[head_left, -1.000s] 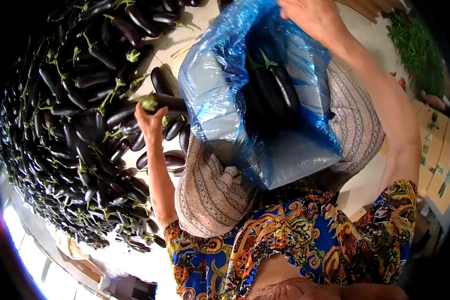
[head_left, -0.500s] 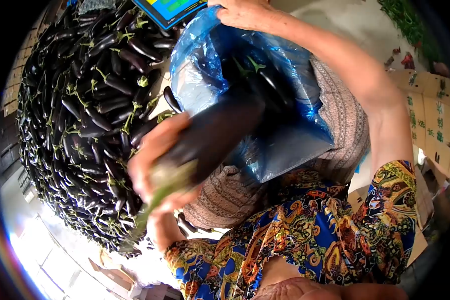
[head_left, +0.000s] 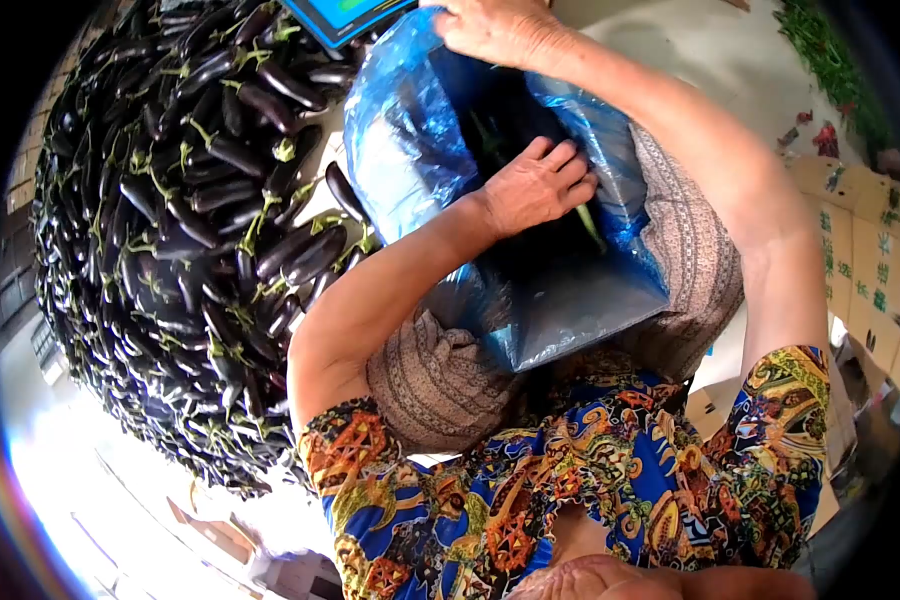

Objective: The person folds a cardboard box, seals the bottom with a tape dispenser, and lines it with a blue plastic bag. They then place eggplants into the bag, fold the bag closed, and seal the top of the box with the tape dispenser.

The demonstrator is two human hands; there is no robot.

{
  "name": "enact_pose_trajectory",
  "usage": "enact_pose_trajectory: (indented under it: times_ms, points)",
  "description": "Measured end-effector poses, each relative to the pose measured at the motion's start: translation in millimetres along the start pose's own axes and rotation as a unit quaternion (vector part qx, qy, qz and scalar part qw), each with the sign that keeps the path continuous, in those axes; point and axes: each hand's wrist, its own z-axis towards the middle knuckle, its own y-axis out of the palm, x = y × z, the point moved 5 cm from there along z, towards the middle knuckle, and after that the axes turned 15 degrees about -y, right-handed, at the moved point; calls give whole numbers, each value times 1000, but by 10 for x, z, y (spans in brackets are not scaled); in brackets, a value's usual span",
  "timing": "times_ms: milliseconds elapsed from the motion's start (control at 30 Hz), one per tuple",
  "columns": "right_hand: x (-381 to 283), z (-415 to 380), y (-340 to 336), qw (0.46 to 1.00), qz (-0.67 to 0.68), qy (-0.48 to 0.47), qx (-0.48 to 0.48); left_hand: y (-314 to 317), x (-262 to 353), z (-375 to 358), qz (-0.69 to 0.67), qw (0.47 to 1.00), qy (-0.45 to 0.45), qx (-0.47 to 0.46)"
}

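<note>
My left hand [head_left: 545, 188] reaches into a blue plastic bag [head_left: 400, 130], its fingers curled over a dark eggplant [head_left: 525, 110]. A green stem [head_left: 591, 228] pokes out below those fingers; the rest of what the hand covers is hidden. At the top, my right hand [head_left: 495, 28] pinches the far rim of the bag and keeps its mouth spread. More dark eggplants lie inside, mostly in shadow. The bag lines an open container whose near flap shows beneath the plastic, between my knees.
A large heap of eggplants [head_left: 170, 240] fills the left side. A blue-framed device [head_left: 330, 22] stands at the top. To the right are printed cardboard [head_left: 855, 250] and green vegetables [head_left: 830, 60] on the floor. Patterned trousers [head_left: 445, 385] flank the bag.
My left hand has moved from beside the heap, up and right into the bag, carrying an eggplant in. My right hand stays on the bag's rim.
</note>
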Motion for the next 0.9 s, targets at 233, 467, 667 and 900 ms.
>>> enact_pose_trajectory:
  times_ms: [233,467,667,900]
  points:
    - [-120,55,-54,999,46,22,3,-477,-213,-192,-375,901,-164,-144]
    - [334,105,72,988,73,28,-136,-944,-1838,-2603,-456,524,-620,365]
    - [834,334,228,940,184,118,-260,204,-707,-4318,-236,530,-791,197]
    - [344,733,512,917,161,87,-355,529,485,-4524,-125,452,-851,237]
